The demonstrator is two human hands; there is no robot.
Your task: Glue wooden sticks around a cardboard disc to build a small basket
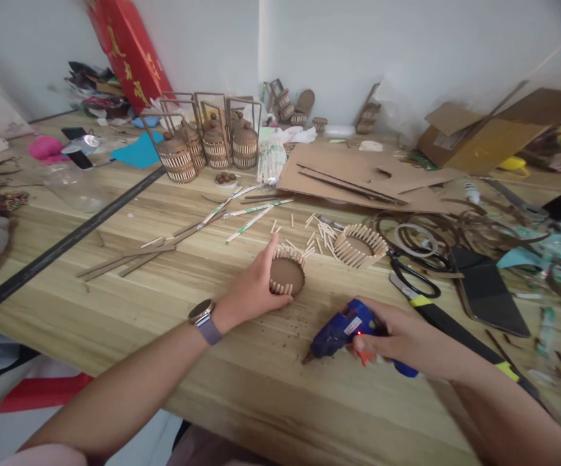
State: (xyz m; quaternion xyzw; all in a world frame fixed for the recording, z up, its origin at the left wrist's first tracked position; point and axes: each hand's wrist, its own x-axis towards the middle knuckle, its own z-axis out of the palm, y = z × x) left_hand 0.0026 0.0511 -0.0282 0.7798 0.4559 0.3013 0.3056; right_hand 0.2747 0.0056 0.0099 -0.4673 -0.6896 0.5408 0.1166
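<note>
Your left hand [255, 288] grips the brown round base [288, 277] by its left side, thumb and fingers spread round the rim, just above the middle of the table [241, 401]; your right hand [399, 331] is closed round the blue glue gun [341, 331], its nozzle tilted down, apart from the base and near the tabletop; whether it touches, you cannot tell from here.

Hot glue could drip onto the wood if the trigger is squeezed now; your left fingers, so near the short sticks [281, 288] on the rim, could get burned if the nozzle swings in close; too firm a squeeze could tilt sticks whose glue is soft; a careless elbow could scatter the loose sticks [326, 236] or nudge the second stick ring [360, 246].
</note>
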